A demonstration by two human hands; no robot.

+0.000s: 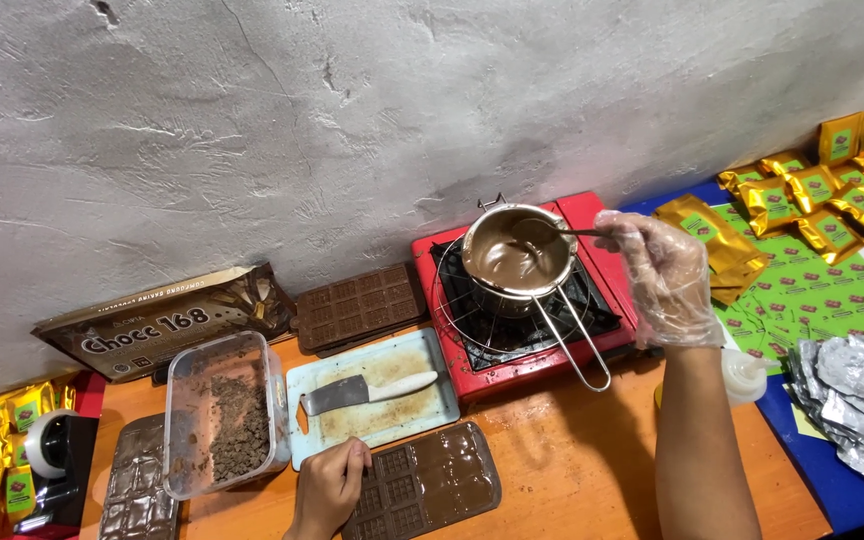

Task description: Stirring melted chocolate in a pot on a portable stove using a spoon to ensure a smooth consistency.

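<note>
I see the thin metal spoon lying with its long axis nearly level across the picture, its bowl end to the left, dipped in the melted brown chocolate, and its handle running right into my right hand. That hand wears a clear plastic glove and is closed loosely, fingertips pinching the handle's end; the forearm comes up from the bottom edge, wrist bent toward the pot.

The small steel melting pot sits on the wire grate of the red single-burner stove; its long wire loop handle points down and to the right, toward me.

My left hand is bare, curled palm down, fingers resting on the near left corner of the dark chocolate-filled bar mould on the orange wooden surface. I can't tell whether it grips the mould or only presses on it.

I count three bar moulds: that one, one by the wall, and one at far left. One pale cutting board carries one small white-handled cleaver, blade pointing left. One clear plastic tub holds chopped chocolate. One long brown chocolate package leans at the wall. Many gold foil packets lie at right, beside a pile of crumpled silver foil.
</note>
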